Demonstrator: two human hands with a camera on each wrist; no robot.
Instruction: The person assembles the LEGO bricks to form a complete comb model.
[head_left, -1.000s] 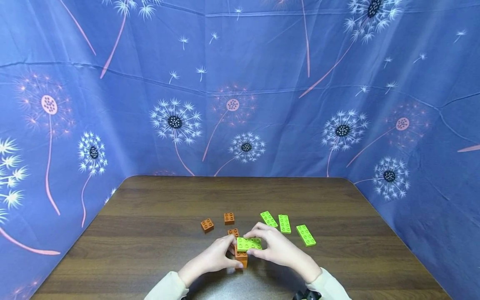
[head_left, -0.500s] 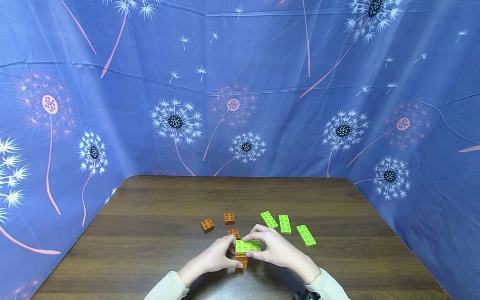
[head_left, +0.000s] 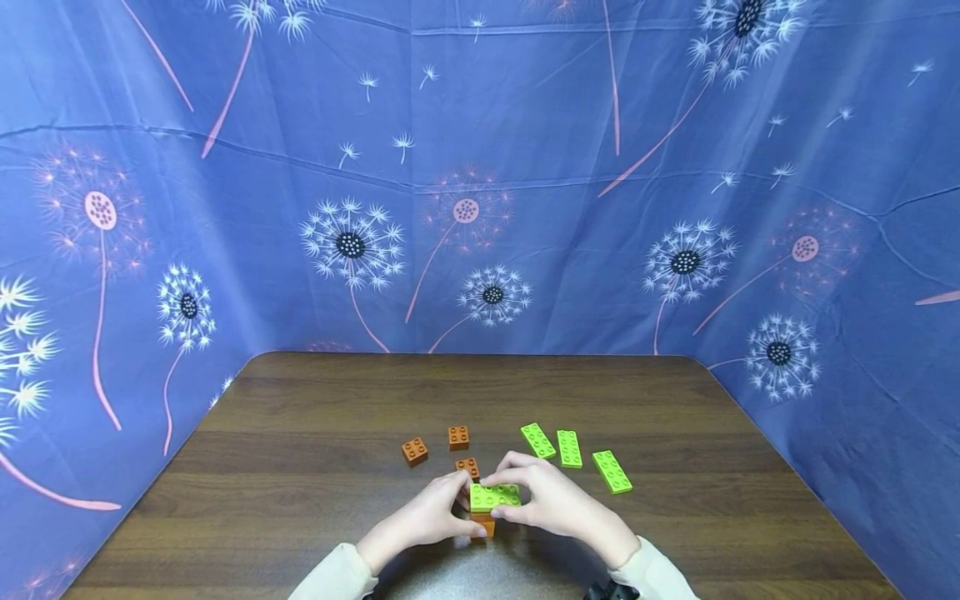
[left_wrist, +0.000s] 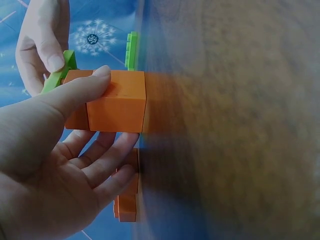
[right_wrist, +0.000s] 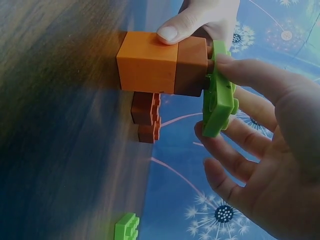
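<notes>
A light orange block (right_wrist: 146, 67) stands on the table with a darker orange brick (right_wrist: 191, 70) stacked on it. My left hand (head_left: 426, 510) holds this stack from the left, its thumb on the near side and its fingers round the far side. Between thumb and fingers, my right hand (head_left: 555, 496) pinches a lime green eight-stud flat brick (head_left: 495, 497). That flat brick sits over the stack's top and sticks out to the right. In the right wrist view it is slightly tilted, with some of the darker brick's studs visible below it.
Behind the stack lie loose four-stud orange bricks: a left one (head_left: 415, 452), a rear one (head_left: 458, 437) and a close one (head_left: 467, 467). To the right lie green flat bricks (head_left: 569, 448). The brown table (head_left: 337, 400) ends at a blue dandelion-print cloth (head_left: 570, 250).
My right hand has shifted slightly left and down with the green flat brick, which now covers the darker brick's studs in the head view. My left hand has kept its place on the stack.
</notes>
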